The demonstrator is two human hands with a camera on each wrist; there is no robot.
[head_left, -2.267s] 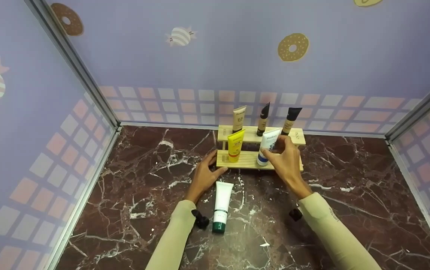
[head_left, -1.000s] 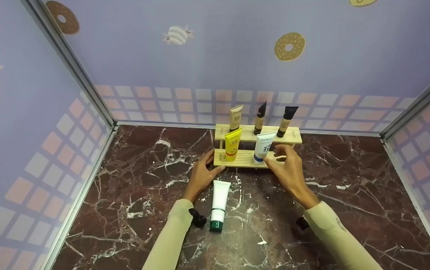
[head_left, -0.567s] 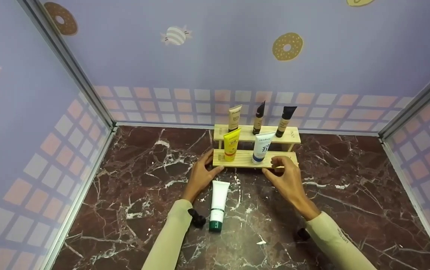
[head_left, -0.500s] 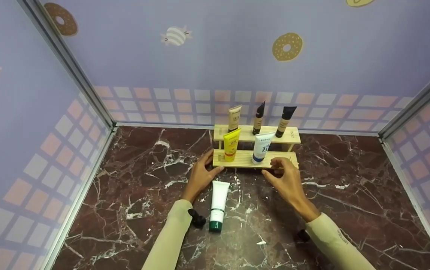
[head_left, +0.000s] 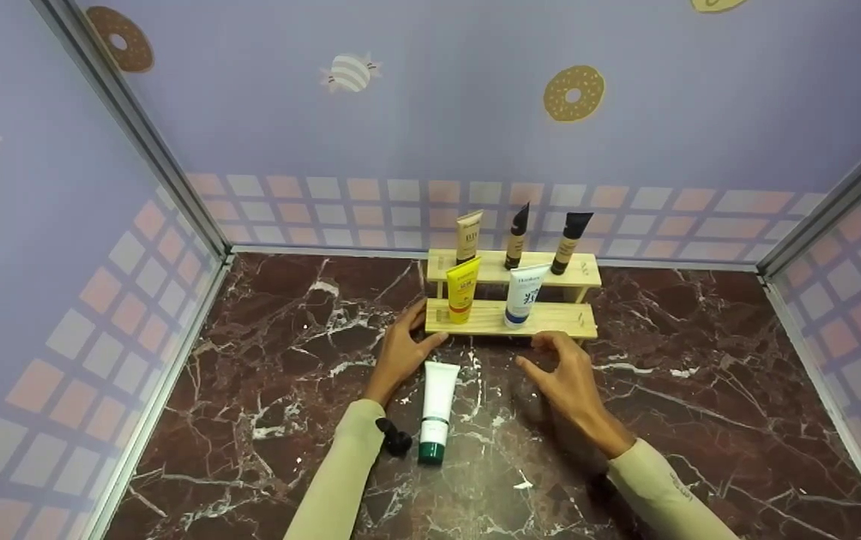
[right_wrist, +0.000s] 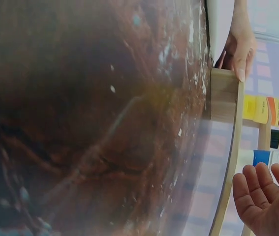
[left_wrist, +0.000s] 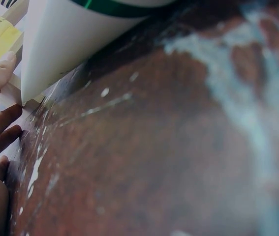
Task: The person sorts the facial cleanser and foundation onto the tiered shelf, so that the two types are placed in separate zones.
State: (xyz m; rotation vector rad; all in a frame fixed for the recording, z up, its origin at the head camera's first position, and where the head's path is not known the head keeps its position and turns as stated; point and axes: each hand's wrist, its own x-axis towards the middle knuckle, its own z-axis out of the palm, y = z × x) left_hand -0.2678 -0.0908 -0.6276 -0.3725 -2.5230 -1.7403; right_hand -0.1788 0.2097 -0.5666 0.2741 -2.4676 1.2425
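Observation:
A two-tier wooden display rack (head_left: 550, 321) stands near the back wall. My left hand (head_left: 403, 352) holds its left end, thumb at the front edge and fingers round the side. On the lower step stand a yellow tube (head_left: 464, 291) and a white tube with a blue cap (head_left: 525, 297), both upright. My right hand (head_left: 571, 375) is just in front of the rack's right half, fingers loosely bent and holding nothing. A white tube with a green cap (head_left: 438, 409) lies on the table near my left wrist; in the left wrist view this white tube (left_wrist: 75, 39) partly hides the rack.
On the upper step stand a beige tube (head_left: 469, 236), a slim black-topped tube (head_left: 517, 238) and another black-topped tube (head_left: 571, 241). Patterned panels, such as the back wall (head_left: 438, 112), enclose the dark red marble table (head_left: 288, 420) at the back and both sides.
My right hand has let go of the blue-capped white tube, which now stands on the lower step, and has drawn back towards me. My left hand has stayed at the rack's left end.

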